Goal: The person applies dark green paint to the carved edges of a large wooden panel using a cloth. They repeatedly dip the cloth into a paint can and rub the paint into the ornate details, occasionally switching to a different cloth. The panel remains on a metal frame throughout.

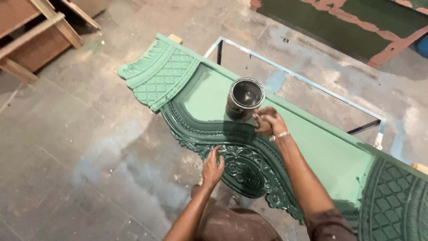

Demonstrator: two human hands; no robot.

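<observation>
A carved wooden panel (285,138) is laid flat on a metal frame (294,76), part pale green, part coated in glossy dark green. The step in hand is judged to be painting of the carved border. The right hand (267,121) is closed, apparently on a small tool that cannot be made out, just beside the paint can (244,99), which stands on the panel holding dark liquid. The left hand (212,167) rests open-fingered on the carved edge. Reloading at the can seems called for next.

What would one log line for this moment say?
left hand: resting on dark carved trim | right hand: closed beside paint can | can: upright, open, on green panel | panel: part light, part dark green
</observation>
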